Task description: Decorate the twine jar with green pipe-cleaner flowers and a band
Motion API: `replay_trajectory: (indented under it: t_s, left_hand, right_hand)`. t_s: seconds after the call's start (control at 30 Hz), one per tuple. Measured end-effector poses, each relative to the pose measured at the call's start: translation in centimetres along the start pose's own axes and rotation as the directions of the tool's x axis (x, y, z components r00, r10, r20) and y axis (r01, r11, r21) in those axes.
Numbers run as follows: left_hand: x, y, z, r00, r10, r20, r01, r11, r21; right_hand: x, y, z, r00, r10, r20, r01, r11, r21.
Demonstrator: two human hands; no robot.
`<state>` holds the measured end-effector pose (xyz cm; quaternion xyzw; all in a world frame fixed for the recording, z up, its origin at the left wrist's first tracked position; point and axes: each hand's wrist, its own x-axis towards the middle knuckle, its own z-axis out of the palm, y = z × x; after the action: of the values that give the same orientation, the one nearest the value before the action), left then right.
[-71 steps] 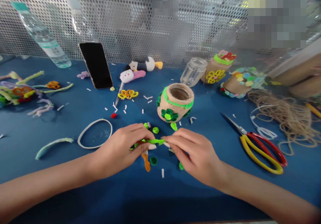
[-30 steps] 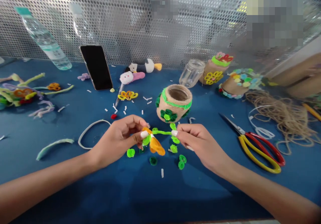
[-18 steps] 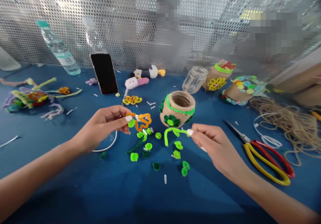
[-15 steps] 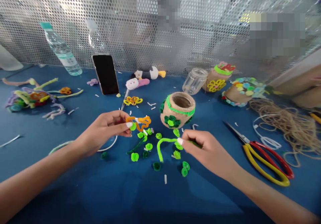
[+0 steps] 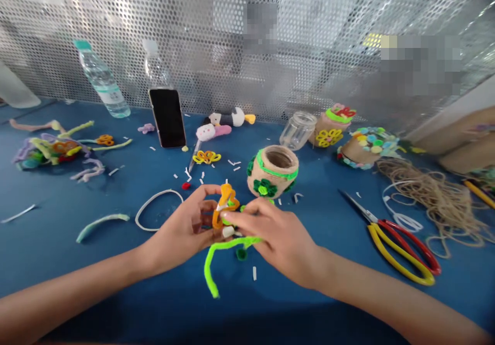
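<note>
My left hand [image 5: 193,222] is closed on an orange pipe-cleaner flower [image 5: 217,218], held upright between thumb and fingers. From the right, my right hand [image 5: 284,236] reaches in, its fingertips touching the orange loops. A bright green pipe cleaner [image 5: 211,265] is gripped in that same hand and curves down towards me. Just beyond the hands stands a twine-wrapped jar [image 5: 253,177] with a green band and dark green flowers. A dark green pompom-like curl [image 5: 242,254] lies below the right fingers; most of the other green curls are hidden behind the hands.
Scissors [image 5: 381,224] with red and yellow handles lie open at right, near loose twine [image 5: 433,195]. Behind stand a glass jar [image 5: 297,131], decorated jars [image 5: 328,128], a phone [image 5: 167,118] and water bottles [image 5: 104,84]. Pipe cleaners [image 5: 50,149] are heaped at left.
My right hand has moved left with the green pipe cleaner and now meets my left hand. The orange flower has been turned upright. The view has shifted slightly.
</note>
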<state>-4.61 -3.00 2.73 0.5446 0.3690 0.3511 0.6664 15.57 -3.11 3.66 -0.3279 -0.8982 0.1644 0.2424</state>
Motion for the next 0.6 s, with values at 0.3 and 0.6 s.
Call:
replay_trajectory:
  t_s: [0.3, 0.6]
  left_hand:
    - [-0.4, 0.2, -0.5, 0.99, 0.046, 0.136, -0.082, 0.958, 0.274]
    - [0.6, 0.2, -2.4, 0.999, -0.035, -0.004, 0.035, 0.99, 0.135]
  right_hand:
    - [0.4, 0.6, 0.8, 0.981, -0.192, 0.032, 0.194, 0.962, -0.192]
    - [-0.4, 1.5, 0.4, 0.991, -0.109, -0.081, 0.12, 0.981, 0.155]
